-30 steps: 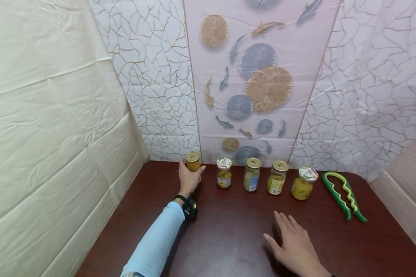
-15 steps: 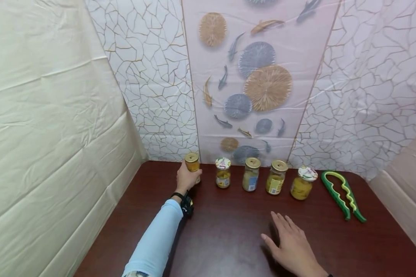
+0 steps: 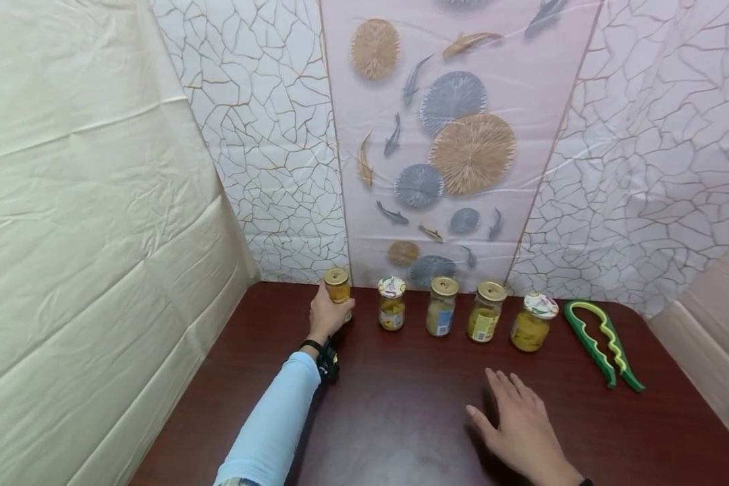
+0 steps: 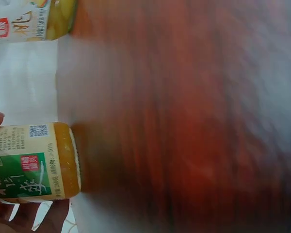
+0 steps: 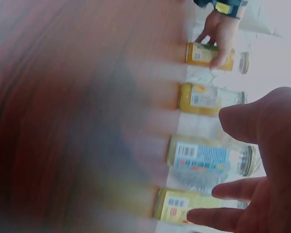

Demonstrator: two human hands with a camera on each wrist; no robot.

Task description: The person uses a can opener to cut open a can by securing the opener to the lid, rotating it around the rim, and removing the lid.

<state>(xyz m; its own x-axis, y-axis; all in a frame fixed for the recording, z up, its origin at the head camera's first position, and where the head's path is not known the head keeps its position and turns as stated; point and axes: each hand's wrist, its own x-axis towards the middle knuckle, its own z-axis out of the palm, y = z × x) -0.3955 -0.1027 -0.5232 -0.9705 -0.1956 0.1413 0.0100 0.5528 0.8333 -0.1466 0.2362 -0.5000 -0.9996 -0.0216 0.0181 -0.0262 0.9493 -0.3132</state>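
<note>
At the back left of the table, my left hand (image 3: 327,314) grips a glass jar (image 3: 339,291) with a gold lid and orange contents. The left wrist view shows the green and cream label of this jar (image 4: 26,165), with the thumb on one side and fingers on the other. The jar is upright, its base at the tabletop. My right hand (image 3: 525,428) is held low over the table's front right, palm down, fingers extended, holding nothing. In the right wrist view its thumb (image 5: 242,124) and fingers are spread in front of the row of jars.
Right of the held jar stand a small jar with a patterned lid (image 3: 391,305), two gold-lidded jars (image 3: 442,307) (image 3: 484,314) and another patterned-lid jar (image 3: 531,324). A green and yellow jar opener (image 3: 601,344) lies at the right. Cloth-covered walls (image 3: 279,169) border the dark red table (image 3: 389,418).
My left hand's fingers and thumb have closed around the leftmost jar, which stays in about the same place. My right hand has barely moved.
</note>
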